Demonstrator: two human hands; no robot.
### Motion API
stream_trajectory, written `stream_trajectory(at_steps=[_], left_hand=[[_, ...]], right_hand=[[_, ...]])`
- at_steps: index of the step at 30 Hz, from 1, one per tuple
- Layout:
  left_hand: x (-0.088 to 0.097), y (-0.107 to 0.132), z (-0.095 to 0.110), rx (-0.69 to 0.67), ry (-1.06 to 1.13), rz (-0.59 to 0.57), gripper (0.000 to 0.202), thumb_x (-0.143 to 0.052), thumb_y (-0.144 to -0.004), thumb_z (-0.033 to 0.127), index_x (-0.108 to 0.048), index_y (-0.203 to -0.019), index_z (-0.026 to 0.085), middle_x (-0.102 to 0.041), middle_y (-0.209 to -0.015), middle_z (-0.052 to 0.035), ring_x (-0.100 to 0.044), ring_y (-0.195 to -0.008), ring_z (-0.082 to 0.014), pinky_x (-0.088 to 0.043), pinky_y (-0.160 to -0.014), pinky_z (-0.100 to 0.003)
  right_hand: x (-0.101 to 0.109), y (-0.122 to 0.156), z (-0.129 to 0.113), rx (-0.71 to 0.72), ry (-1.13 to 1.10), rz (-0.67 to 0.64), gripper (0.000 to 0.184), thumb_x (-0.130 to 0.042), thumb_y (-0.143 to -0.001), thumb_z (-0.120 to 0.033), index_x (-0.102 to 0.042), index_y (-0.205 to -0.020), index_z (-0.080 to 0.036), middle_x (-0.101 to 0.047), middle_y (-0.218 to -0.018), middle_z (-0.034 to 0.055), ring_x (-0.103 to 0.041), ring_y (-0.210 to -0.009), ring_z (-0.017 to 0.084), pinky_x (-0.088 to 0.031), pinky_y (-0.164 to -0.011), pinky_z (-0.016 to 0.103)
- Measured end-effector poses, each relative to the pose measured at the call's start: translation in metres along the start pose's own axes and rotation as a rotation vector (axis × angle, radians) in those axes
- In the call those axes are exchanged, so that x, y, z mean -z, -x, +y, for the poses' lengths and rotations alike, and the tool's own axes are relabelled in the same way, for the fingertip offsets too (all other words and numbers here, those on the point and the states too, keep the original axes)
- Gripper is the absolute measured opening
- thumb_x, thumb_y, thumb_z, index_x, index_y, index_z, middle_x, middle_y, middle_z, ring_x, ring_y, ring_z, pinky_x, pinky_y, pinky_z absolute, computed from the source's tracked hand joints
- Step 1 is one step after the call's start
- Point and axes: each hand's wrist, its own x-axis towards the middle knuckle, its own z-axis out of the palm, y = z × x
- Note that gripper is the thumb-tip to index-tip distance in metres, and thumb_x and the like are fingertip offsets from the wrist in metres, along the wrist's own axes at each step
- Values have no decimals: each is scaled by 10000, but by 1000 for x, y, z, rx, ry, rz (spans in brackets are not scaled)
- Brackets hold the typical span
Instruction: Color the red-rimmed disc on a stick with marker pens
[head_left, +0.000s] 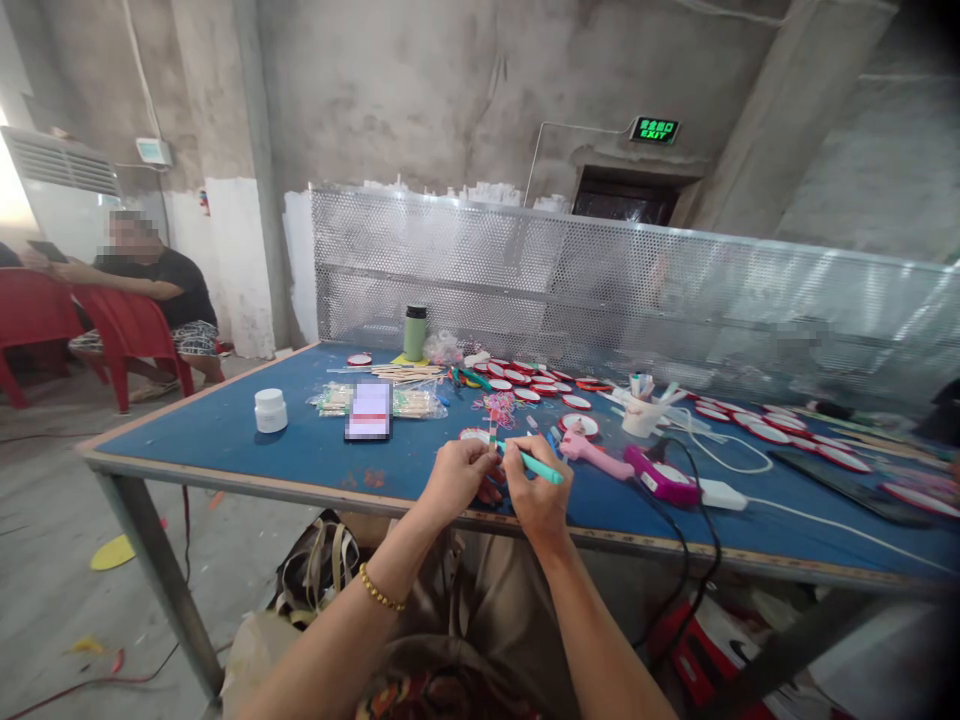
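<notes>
My right hand (538, 492) is closed around a teal marker-like pen (541, 468), its tip pointing left toward my other hand. My left hand (459, 478) pinches a small upright piece (493, 436) with pinkish and dark colouring, too small to name. The pen's tip meets or nearly meets this piece; I cannot tell which. Partly hidden behind my left fingers lies a white disc with a red rim (472, 435). Just beyond my hands is a pile of thin coloured bands or threads (498, 408).
A pink glue gun (596, 455) and a purple power strip (660, 475) with cables lie right. Behind are a cup of pens (641, 415) and several red-rimmed discs (517, 377). Left are a phone (369, 411), bundled sticks (416, 400), a white jar (271, 411) and a green bottle (415, 335).
</notes>
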Motion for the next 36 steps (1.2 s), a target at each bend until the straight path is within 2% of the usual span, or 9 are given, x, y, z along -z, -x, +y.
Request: stream_trajectory(at_steps=[11,19,36], left_hand=[[0,0,1,9,-1,0,234,-572,-850,351,-597,-726,155,-623,-515,5,-631,-458,-136,-491,-443,-204],[0,0,2,10,-16,2,279,-582,-840,413,-582,-701,171,-619,-511,7,-634,-462,-148,-492,-439,-217],[-2,3,4,-32,-69,22,259,-526,-860,340,-569,-670,169,-613,-515,5,-628,-453,-137,-492,-437,-208]], right_hand=[[-1,-1,-2,0,-14,-7,221,-539,-926,-291,-595,-732,-202,-618,-599,-10,-567,-535,129,-449,-518,245],[-1,0,0,-7,2,0,214,-536,-926,-304,-600,-748,-205,-625,-602,-10,-584,-544,137,-461,-537,251],[-2,0,0,24,-25,-16,181,-548,-924,-280,-631,-785,-199,-645,-648,2,-583,-565,134,-473,-554,250]])
